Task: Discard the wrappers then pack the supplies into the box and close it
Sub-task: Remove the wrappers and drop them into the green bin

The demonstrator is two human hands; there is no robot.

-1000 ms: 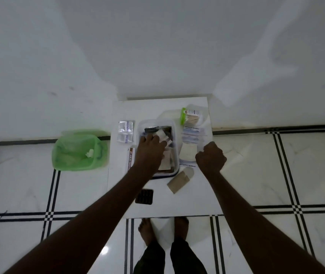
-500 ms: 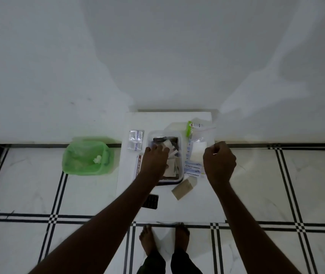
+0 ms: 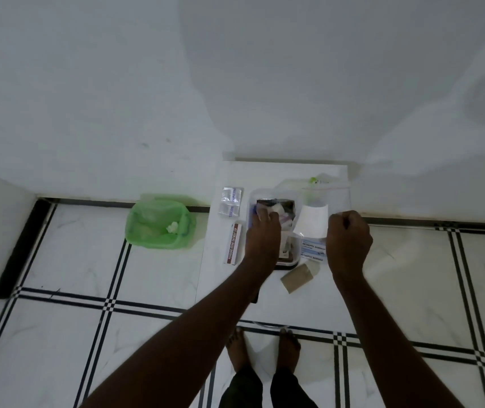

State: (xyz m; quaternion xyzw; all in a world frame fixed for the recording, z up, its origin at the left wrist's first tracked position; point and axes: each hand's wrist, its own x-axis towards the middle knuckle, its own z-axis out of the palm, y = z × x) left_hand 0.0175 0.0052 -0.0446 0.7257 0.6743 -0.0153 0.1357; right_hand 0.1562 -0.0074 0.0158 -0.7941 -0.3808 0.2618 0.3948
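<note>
Head view: packing is underway; left hand (image 3: 262, 231) is reaching spread into the box (image 3: 294, 257), right hand (image 3: 349, 237) pinching a bag (image 3: 313, 220), seemingly going in next.

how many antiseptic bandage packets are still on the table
2 readable: the upper packet and the lower packet, stacked right of the box, beside the right hand. More may be hidden underneath.
</note>
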